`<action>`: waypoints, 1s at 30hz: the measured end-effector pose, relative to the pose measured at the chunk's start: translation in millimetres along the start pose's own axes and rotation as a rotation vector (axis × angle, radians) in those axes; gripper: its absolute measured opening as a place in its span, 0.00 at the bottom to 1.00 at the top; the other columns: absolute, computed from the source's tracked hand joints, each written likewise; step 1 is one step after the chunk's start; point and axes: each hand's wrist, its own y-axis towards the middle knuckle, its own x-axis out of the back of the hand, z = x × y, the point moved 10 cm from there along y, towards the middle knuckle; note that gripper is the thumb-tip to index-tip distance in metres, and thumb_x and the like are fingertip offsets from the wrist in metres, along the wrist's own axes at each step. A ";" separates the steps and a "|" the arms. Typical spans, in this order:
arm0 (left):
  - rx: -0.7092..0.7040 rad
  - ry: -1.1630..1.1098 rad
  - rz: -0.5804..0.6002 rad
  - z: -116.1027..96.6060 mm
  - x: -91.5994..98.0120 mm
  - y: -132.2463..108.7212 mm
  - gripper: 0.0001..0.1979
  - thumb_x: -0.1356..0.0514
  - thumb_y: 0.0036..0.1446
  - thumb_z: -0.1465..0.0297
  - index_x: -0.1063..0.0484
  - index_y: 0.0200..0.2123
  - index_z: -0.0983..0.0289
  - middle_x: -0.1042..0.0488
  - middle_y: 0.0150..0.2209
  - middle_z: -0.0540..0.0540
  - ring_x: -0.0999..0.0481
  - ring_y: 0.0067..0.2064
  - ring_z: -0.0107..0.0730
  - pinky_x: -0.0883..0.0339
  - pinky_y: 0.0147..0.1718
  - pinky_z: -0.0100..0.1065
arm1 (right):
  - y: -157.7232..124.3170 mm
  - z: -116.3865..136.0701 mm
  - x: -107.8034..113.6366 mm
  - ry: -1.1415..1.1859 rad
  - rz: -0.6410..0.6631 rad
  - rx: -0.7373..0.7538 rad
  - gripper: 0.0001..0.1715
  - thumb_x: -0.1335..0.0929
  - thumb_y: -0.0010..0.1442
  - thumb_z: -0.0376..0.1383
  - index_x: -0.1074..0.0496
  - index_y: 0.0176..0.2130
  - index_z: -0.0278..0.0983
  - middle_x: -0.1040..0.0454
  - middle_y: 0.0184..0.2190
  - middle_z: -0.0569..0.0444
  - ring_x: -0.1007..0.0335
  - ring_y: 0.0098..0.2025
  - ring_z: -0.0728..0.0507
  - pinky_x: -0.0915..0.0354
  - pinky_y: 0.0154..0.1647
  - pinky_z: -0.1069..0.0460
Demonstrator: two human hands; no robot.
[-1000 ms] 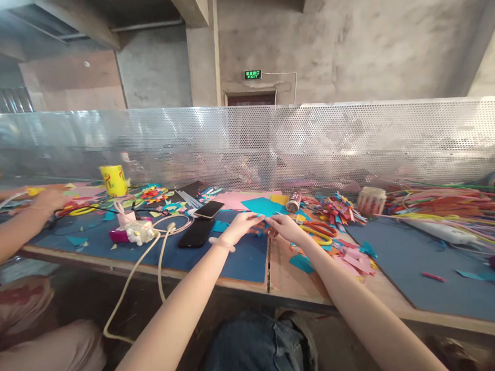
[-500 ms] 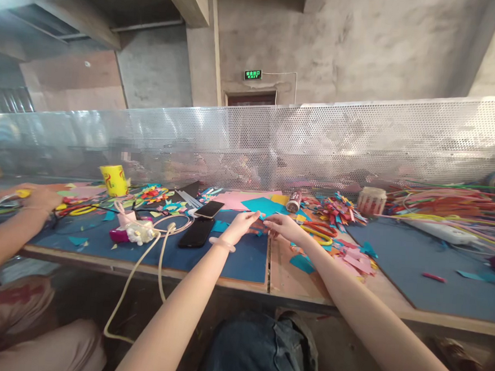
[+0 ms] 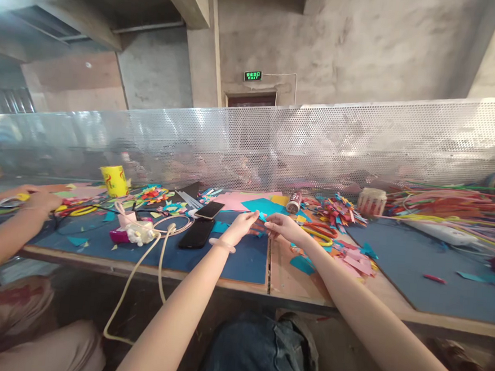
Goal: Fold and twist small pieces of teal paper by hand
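Observation:
Between my two hands, over the middle of the table, is a small piece of blue paper [image 3: 263, 216]. My left hand [image 3: 243, 225], with a pale bangle [image 3: 222, 245] at its wrist, pinches the paper with thumb and finger. My right hand [image 3: 282, 226] has its fingertips closed at the paper's right side. Just behind them lie a larger blue sheet [image 3: 259, 205] and a pink sheet [image 3: 231, 201]. Two phones, one black [image 3: 196, 234] and one dark with a light edge [image 3: 209, 209], rest left of my left hand.
Pink and blue paper scraps [image 3: 356, 260], scissors with yellow handles [image 3: 322, 240] and a can [image 3: 294, 202] lie right. A jar [image 3: 372, 202] and colored stems [image 3: 449, 205] stand farther right. A cable [image 3: 133, 279] hangs over the edge. At left are a co-worker's hands [image 3: 43, 199] and a yellow cup [image 3: 114, 181].
A little more of the blue paper shows between my fingertips. My hands otherwise stay in nearly the same place.

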 end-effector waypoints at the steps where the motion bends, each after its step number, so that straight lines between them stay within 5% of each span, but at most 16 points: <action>1: -0.005 0.001 -0.005 -0.1 0.7 0.2 0.23 0.47 0.52 0.54 0.32 0.41 0.68 0.25 0.33 0.60 0.25 0.33 0.33 0.33 0.29 0.30 | -0.1 0.2 0.3 0.004 -0.003 -0.002 0.22 0.33 0.50 0.46 0.35 0.40 0.33 0.29 0.22 0.56 0.32 0.20 0.51 0.35 0.21 0.56; 14: -0.002 -0.028 -0.072 0.4 6.8 2.4 0.21 0.45 0.50 0.54 0.33 0.31 0.69 0.26 0.31 0.61 0.26 0.29 0.31 0.33 0.26 0.29 | -0.9 0.0 0.4 0.078 -0.026 -0.082 0.14 0.39 0.56 0.43 0.37 0.28 0.35 0.27 0.22 0.54 0.31 0.21 0.50 0.34 0.21 0.55; 22: -0.012 0.049 -0.126 -0.4 12.6 4.3 0.21 0.45 0.49 0.54 0.32 0.31 0.68 0.25 0.31 0.60 0.26 0.29 0.30 0.34 0.24 0.27 | -0.5 3.8 23.1 -0.046 -0.200 -0.023 0.15 0.37 0.52 0.42 0.34 0.23 0.33 0.30 0.20 0.54 0.32 0.24 0.50 0.35 0.24 0.56; 30: -0.019 0.163 -0.083 -10.9 -1.7 -1.8 0.20 0.43 0.48 0.58 0.32 0.39 0.68 0.25 0.33 0.59 0.25 0.32 0.34 0.35 0.25 0.29 | -7.1 16.4 24.3 -0.137 -0.238 -0.011 0.18 0.38 0.53 0.42 0.32 0.21 0.33 0.31 0.19 0.54 0.36 0.22 0.51 0.36 0.24 0.56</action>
